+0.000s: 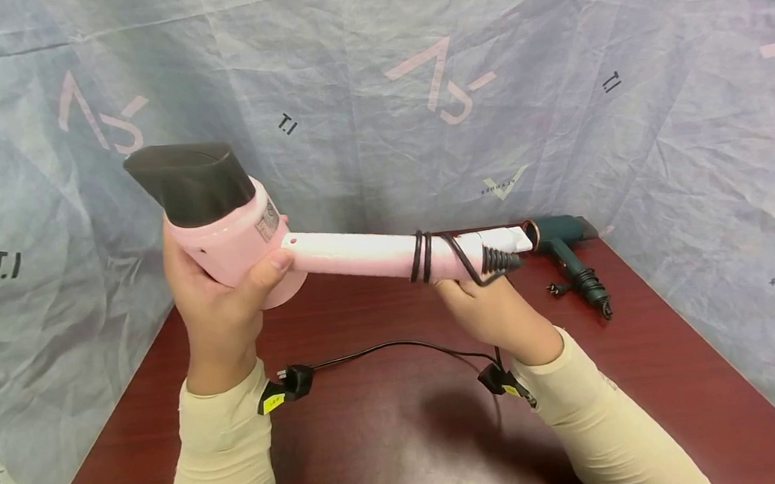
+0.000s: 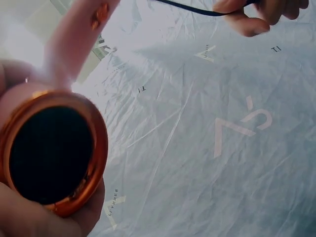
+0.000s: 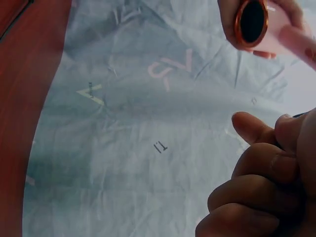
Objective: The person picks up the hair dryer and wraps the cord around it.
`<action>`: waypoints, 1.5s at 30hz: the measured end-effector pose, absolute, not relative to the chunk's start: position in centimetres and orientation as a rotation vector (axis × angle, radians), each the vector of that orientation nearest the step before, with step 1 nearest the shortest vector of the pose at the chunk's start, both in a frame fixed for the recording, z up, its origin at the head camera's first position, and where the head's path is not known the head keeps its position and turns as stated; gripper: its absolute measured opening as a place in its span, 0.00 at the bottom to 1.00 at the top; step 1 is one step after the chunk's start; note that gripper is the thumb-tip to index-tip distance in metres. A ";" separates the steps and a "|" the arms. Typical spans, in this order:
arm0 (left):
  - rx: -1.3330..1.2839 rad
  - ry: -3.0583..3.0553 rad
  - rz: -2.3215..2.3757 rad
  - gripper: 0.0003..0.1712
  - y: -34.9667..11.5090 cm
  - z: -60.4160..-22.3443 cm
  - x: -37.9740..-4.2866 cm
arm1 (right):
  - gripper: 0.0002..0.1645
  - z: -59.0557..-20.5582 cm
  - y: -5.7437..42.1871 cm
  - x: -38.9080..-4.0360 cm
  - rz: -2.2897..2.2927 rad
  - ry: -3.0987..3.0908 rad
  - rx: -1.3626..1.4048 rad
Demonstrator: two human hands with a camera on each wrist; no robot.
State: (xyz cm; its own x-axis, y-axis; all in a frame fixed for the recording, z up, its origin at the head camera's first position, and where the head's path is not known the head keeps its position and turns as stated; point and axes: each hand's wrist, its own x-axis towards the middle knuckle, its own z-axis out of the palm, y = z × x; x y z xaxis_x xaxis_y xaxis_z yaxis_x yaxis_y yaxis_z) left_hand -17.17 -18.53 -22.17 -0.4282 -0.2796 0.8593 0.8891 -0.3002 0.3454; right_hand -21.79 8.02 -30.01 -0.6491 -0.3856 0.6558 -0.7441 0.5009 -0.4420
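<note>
A pink hair dryer (image 1: 362,257) with a flat black nozzle (image 1: 191,181) is held up above the table, its handle stretching to the right. My left hand (image 1: 222,322) grips it round the barrel, thumb by the handle joint. In the left wrist view a copper-coloured ring (image 2: 101,133) circles its dark rear end. Black cord (image 1: 418,256) winds round the lower handle. Partly behind the handle's end, my right hand (image 1: 488,311) pinches the cord (image 2: 195,10), its fingers curled in the right wrist view. A white piece (image 1: 510,237) shows beside the handle's end.
A dark green hair dryer (image 1: 556,232) lies at the table's back right, its cord bundled about the handle. A black plug (image 1: 297,381) shows by my left wrist, with a cord (image 1: 400,343) running towards my right wrist. Grey printed cloth (image 1: 351,89) surrounds the red-brown table (image 1: 373,435).
</note>
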 end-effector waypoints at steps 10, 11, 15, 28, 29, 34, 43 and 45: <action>-0.656 -1.005 -1.727 0.38 -18.2 -22.0 -17.7 | 0.15 -29.5 6.7 -19.5 0.933 -2.349 1.058; -0.643 -1.001 -1.718 0.38 -18.2 -22.0 -17.7 | 0.14 -29.5 6.7 -19.2 0.915 -2.357 1.066; -0.600 -1.012 -1.656 0.37 -18.2 -22.2 -17.8 | 0.11 -29.5 6.8 -18.2 0.832 -2.370 1.101; -0.584 -1.050 -1.572 0.35 -17.9 -22.6 -18.3 | 0.16 -28.0 8.3 -14.6 0.531 -2.170 1.195; -0.590 -1.057 -1.574 0.35 -17.9 -22.6 -18.3 | 0.17 -27.8 8.3 -14.5 0.513 -2.143 1.205; -0.578 -1.188 -1.571 0.37 -17.6 -23.1 -18.1 | 0.19 -27.0 8.3 -13.9 0.491 -1.987 1.255; -0.591 -1.555 -1.387 0.41 -17.6 -23.8 -17.3 | 0.20 -24.8 10.3 -14.3 0.639 -1.736 1.185; -0.640 -1.613 -1.331 0.43 -17.5 -23.7 -17.1 | 0.20 -24.6 10.7 -14.6 0.693 -1.729 1.140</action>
